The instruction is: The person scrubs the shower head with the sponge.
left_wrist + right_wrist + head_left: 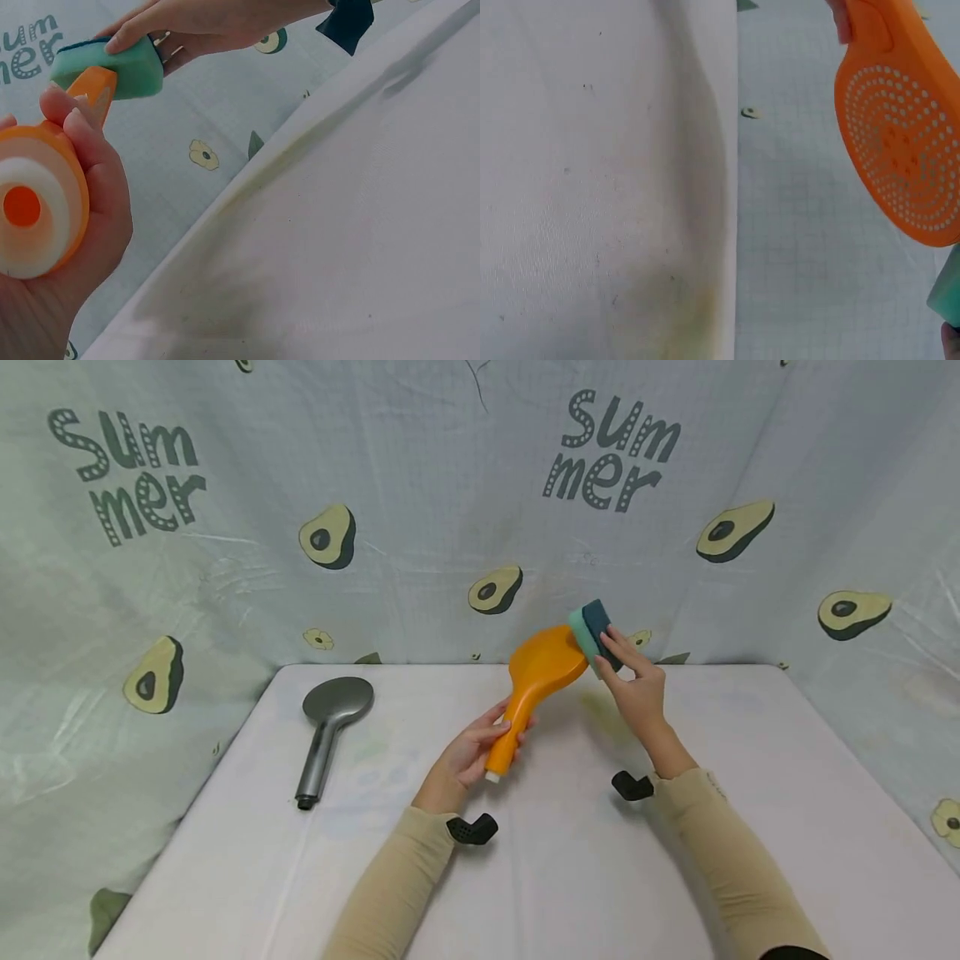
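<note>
My left hand (474, 749) grips an orange shower head (546, 662) by its handle, holding it tilted above the table with the head up and to the right. The white-rimmed handle end with its round hole faces the left wrist view. Many small holes cover the spray face (900, 150), turned toward the right wrist camera. My right hand (637, 693) pinches a sponge (597, 633), light green with a dark blue layer, at the right edge of the orange head. In the left wrist view the green side of the sponge (135, 81) meets that head's edge.
A dark grey shower head (337, 700) lies on the left of the white table (570, 877), its handle pointing toward the front. Behind the table hangs a pale curtain (420, 468) printed with avocados and lettering.
</note>
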A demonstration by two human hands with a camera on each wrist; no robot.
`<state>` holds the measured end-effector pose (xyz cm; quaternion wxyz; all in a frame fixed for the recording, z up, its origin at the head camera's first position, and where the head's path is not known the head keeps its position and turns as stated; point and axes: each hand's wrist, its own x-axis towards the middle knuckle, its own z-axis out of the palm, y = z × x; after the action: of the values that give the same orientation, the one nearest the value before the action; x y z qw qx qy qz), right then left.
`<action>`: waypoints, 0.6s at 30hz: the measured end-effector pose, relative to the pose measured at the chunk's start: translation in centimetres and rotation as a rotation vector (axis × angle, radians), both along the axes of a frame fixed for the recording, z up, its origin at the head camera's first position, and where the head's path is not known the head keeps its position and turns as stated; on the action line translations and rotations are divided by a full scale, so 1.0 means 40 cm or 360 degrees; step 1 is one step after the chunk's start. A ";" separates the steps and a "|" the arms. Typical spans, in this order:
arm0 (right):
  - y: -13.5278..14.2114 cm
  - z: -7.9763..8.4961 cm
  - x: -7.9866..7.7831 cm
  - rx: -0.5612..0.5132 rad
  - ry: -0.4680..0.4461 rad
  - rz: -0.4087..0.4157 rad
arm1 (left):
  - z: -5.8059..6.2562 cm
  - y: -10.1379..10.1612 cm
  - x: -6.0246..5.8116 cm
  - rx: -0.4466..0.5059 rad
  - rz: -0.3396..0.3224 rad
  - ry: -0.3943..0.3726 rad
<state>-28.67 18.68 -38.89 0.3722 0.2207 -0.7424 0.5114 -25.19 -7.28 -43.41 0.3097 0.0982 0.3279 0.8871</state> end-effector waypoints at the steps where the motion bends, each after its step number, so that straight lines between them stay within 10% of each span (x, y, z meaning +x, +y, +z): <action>1: -0.001 0.000 -0.001 -0.0008 -0.0005 0.0006 | 0.001 -0.001 0.000 -0.0001 0.0004 0.0012; 11: -0.012 -0.052 0.004 0.0567 0.0451 0.0159 | 0.005 -0.008 -0.012 0.0030 0.0046 0.0045; 18: 0.014 -0.039 -0.001 0.0484 0.0402 0.0150 | 0.002 -0.005 -0.007 0.0014 0.0001 0.0064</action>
<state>-28.72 19.24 -40.44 0.4005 0.3712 -0.7474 0.3785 -25.47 -7.49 -43.32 0.3023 0.1172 0.3302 0.8865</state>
